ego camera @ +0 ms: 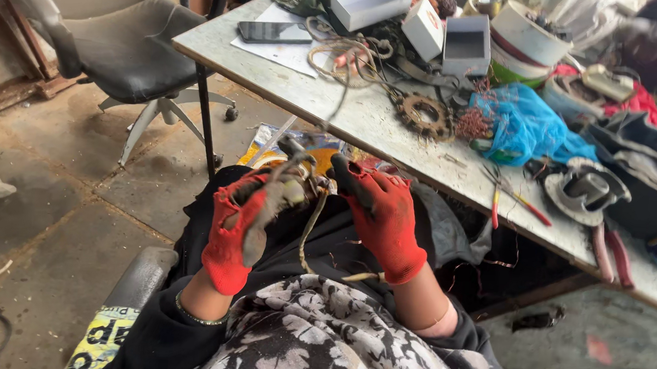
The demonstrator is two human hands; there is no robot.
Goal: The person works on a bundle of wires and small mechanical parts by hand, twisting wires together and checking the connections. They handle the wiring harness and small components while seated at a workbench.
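You see it all through one camera on your head, tilted steeply down and forward over your lap. Your hands (pixel 310 222) sit close below, near frame centre. The surface (pixel 363 125) runs from twelve o'clock toward four o'clock, slightly farther off. The floor (pixel 57 212) fills nine o'clock, farther still. No second view shares this scene.
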